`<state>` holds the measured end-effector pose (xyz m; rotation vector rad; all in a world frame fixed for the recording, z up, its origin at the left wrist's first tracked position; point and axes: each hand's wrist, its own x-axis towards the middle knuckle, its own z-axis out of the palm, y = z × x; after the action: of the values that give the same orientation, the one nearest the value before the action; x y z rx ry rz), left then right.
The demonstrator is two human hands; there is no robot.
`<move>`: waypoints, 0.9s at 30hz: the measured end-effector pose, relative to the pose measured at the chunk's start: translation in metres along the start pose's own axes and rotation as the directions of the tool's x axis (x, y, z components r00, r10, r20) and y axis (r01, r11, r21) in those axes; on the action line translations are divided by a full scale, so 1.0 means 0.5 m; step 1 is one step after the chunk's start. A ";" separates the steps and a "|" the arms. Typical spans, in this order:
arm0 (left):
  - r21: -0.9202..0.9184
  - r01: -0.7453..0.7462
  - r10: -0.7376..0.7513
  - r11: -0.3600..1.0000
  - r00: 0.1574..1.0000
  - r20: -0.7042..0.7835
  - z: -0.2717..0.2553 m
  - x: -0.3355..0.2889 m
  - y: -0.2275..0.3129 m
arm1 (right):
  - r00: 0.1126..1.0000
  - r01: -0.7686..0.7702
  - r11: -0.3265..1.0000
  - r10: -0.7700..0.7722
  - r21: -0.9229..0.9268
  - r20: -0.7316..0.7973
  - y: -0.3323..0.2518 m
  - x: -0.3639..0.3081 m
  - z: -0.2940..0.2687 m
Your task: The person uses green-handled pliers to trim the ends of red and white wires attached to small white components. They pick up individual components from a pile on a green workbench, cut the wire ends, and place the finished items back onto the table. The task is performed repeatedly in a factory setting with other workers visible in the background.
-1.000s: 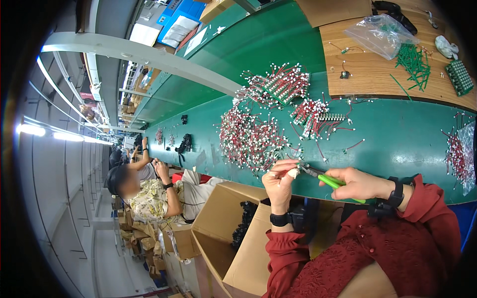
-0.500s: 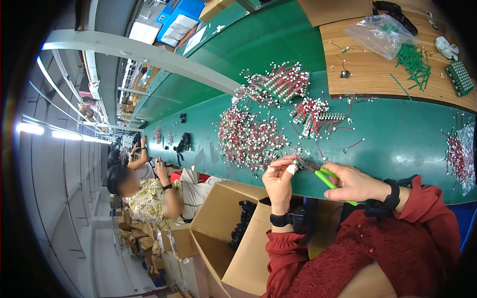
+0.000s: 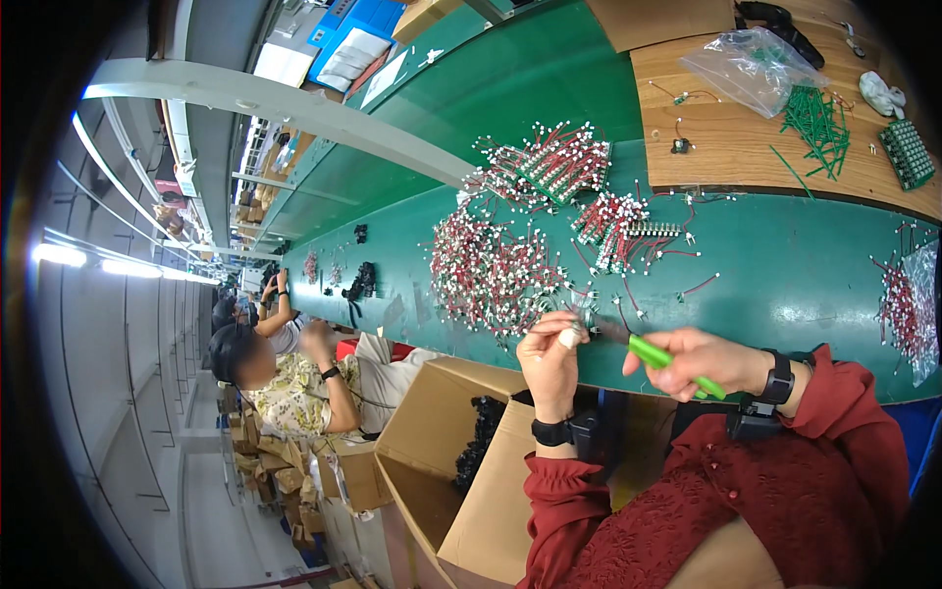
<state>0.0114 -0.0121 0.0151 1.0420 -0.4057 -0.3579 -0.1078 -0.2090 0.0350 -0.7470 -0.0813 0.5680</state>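
My left hand (image 3: 549,361), with a white covering on a fingertip, pinches a small circuit board with wires (image 3: 587,318) near the table's front edge; the fingers partly hide it. In my right hand (image 3: 699,361) is a pair of pliers (image 3: 652,351) with bright green handles, its jaws smeared by motion and pointing toward the left hand. Just beyond the left hand lies a big heap of small boards with red wires and white connectors (image 3: 491,270). Farther back rest a wired board panel (image 3: 564,169) and a smaller wired bunch (image 3: 613,231).
On the green table (image 3: 785,265), a wooden board (image 3: 677,147) carries a plastic bag (image 3: 751,69), green sticks (image 3: 819,133) and a green board block (image 3: 907,154). More wired parts (image 3: 898,304) lie far right. A cardboard box (image 3: 442,471) stands below left; co-workers (image 3: 294,383) sit beyond.
My right hand has drawn the pliers slightly right, away from the left hand, and turned its wrist. The left hand has barely moved. A co-worker's hand has shifted.
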 end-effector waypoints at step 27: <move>0.136 -0.007 0.007 0.991 1.000 0.003 0.016 0.002 0.014 | 0.999 0.043 0.993 -0.044 -0.113 -0.008 0.007 -0.007 0.004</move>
<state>0.0092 -0.0153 0.0248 1.1733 -0.4405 -0.3283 -0.1129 -0.2074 0.0346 -0.8560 -0.1206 0.5214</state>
